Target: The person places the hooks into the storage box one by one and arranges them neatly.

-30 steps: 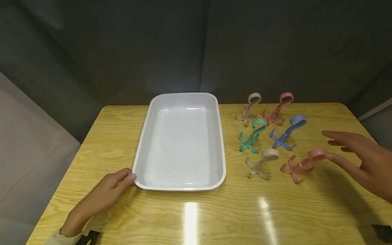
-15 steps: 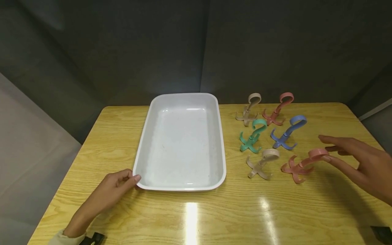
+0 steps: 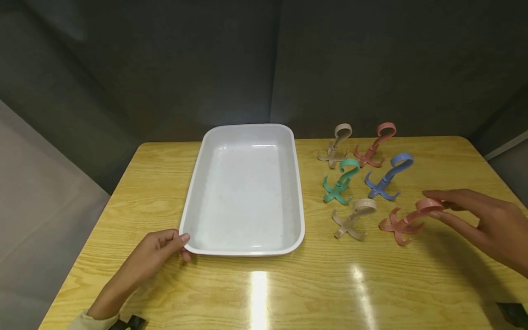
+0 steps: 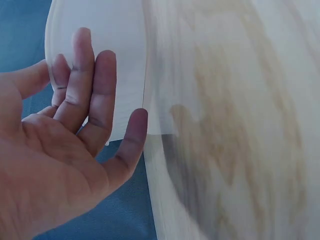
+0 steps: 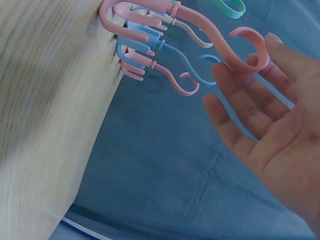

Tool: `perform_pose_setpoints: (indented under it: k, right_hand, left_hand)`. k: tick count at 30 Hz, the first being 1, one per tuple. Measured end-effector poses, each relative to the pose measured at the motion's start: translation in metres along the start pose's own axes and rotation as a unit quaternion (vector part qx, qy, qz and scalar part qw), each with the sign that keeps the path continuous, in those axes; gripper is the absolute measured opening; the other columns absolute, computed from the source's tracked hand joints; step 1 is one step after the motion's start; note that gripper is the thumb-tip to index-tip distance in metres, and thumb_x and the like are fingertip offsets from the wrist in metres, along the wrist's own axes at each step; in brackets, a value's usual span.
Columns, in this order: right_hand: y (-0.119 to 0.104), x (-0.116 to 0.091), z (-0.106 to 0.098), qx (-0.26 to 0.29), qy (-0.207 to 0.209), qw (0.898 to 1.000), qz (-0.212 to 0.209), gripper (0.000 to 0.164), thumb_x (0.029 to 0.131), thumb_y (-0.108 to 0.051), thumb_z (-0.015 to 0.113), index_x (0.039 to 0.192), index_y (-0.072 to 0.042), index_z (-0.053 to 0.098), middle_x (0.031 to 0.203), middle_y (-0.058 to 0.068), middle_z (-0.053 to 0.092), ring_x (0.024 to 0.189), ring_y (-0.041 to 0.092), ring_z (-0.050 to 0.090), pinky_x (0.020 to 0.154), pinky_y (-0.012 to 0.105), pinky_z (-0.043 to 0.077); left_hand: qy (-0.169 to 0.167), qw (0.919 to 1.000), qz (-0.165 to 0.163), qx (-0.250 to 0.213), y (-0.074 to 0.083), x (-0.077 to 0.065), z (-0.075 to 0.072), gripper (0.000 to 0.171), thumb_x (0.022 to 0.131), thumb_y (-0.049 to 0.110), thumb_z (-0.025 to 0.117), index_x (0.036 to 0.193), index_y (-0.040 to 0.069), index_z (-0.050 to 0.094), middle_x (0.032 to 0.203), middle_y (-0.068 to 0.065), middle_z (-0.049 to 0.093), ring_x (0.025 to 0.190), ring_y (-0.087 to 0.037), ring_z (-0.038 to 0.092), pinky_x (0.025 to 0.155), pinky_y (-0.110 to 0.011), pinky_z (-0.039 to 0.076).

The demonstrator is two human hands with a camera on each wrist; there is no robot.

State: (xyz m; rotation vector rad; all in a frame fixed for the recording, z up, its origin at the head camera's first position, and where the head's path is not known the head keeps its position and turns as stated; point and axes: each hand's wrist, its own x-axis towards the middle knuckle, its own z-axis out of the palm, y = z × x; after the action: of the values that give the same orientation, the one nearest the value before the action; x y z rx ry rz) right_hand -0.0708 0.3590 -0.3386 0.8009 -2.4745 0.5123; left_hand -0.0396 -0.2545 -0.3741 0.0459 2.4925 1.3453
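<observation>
My left hand (image 3: 150,256) grips the near left corner of a white rectangular tray (image 3: 247,197), thumb over the rim and fingers outside and below it. In the left wrist view the fingers (image 4: 102,85) lie against the tray's pale wall. At the right, my right hand (image 3: 486,222) pinches the curled top of a pink four-pronged hook hanger (image 3: 406,223) between thumb and fingers. Its prongs rest on the table. The right wrist view has the thumb (image 5: 280,50) on one side of the pink curl and the fingertips on the other.
Several more hook hangers stand between tray and right hand: a near beige one (image 3: 349,224), a green one (image 3: 338,188), a blue one (image 3: 383,183), a far beige one (image 3: 333,153) and a far pink one (image 3: 371,153). A dark curtain (image 3: 206,68) hangs behind the wooden table (image 3: 206,293).
My right hand has moved slightly left, and its fingers have closed in around the pink hook hanger's curl. The left thumb has slid further over the tray's rim.
</observation>
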Motion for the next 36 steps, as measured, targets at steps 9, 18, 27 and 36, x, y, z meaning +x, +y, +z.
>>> perform_pose_setpoints:
  k: [9,18,27,36]
  right_hand:
    - [0.0026,0.0039,0.0001,-0.001,0.013,1.0,-0.02,0.067,0.104,-0.059,0.046,0.121,-0.002,0.075,0.128,-0.035,0.05,0.099,-0.024,0.052,0.058,0.011,0.042]
    - [0.0036,0.0039,-0.0008,-0.006,0.013,1.0,-0.013,0.063,0.103,-0.057,0.048,0.121,-0.003,0.076,0.127,-0.036,0.051,0.101,-0.026,0.049,0.072,0.007,0.046]
    - [0.0032,0.0037,-0.0015,-0.005,0.015,1.0,-0.008,0.06,0.103,-0.056,0.051,0.12,-0.004,0.076,0.126,-0.036,0.052,0.104,-0.026,0.048,0.07,0.007,0.046]
    - [0.0023,0.0069,-0.0067,-0.028,0.004,1.0,0.001,0.054,0.104,-0.049,0.055,0.117,-0.001,0.076,0.117,-0.017,0.063,0.099,-0.027,0.047,0.063,0.009,0.043]
  left_hand:
    - [-0.002,1.0,0.008,0.001,-0.0006,0.0003,-0.0003,0.042,0.109,0.04,0.055,0.087,0.007,0.069,0.083,0.0,0.074,0.101,-0.017,0.065,0.088,-0.028,0.046]
    - [-0.006,0.9997,0.024,-0.001,-0.0013,0.0016,-0.0008,0.04,0.11,0.037,0.054,0.086,0.007,0.067,0.083,0.001,0.074,0.101,-0.016,0.066,0.089,-0.028,0.047]
    - [-0.012,0.9996,0.024,-0.002,-0.0027,0.0015,-0.0012,0.04,0.11,0.038,0.055,0.087,0.006,0.065,0.084,-0.001,0.074,0.101,-0.019,0.068,0.09,-0.031,0.049]
    - [-0.015,0.9994,0.025,-0.017,-0.0035,0.0031,-0.0012,0.039,0.11,0.035,0.055,0.086,0.005,0.062,0.085,-0.003,0.074,0.095,-0.02,0.07,0.087,-0.032,0.052]
